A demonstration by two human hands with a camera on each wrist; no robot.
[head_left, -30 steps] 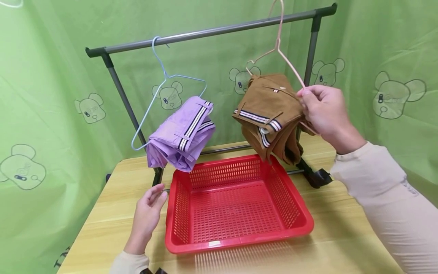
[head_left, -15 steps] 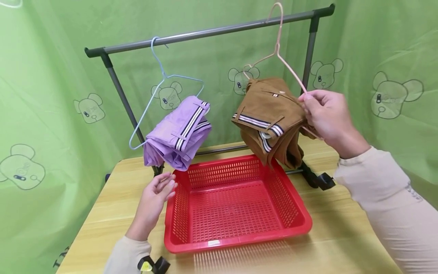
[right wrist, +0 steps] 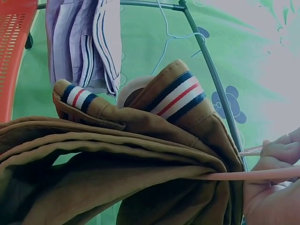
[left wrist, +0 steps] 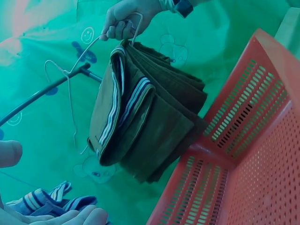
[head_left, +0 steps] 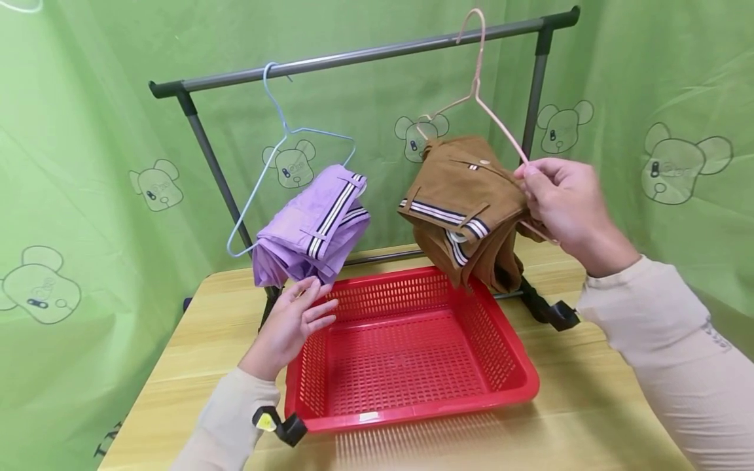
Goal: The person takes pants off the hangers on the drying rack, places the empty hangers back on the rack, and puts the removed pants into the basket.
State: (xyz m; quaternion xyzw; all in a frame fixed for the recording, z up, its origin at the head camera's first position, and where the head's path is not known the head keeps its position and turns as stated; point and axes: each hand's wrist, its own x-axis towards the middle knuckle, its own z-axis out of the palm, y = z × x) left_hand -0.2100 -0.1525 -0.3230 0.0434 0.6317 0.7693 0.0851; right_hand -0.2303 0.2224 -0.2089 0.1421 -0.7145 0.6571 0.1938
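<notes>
My right hand (head_left: 568,206) pinches the right arm of a pink wire hanger (head_left: 478,88). Brown pants (head_left: 471,173) with a striped waistband hang folded over that hanger, and its hook overlaps the metal rail (head_left: 359,59) in the head view. My left hand (head_left: 294,320), fingers extended, is over the left rim of the red basket (head_left: 412,413). Just above its fingertips hang folded purple pants (head_left: 309,222) on a blue hanger (head_left: 259,176) that is hooked on the rail. The left wrist view shows the brown pants (left wrist: 159,126) from the side, above the basket.
A wooden table (head_left: 177,366) carries the basket and the rack, whose right post (head_left: 533,104) stands behind my right hand. A black rack foot (head_left: 544,311) sticks out right of the basket. Green curtains (head_left: 660,131) with bear prints hang behind.
My left hand has risen and moved right, from beside the basket to over its left rim, fingers spreading. My right hand has lowered the pink hanger and brown pants slightly.
</notes>
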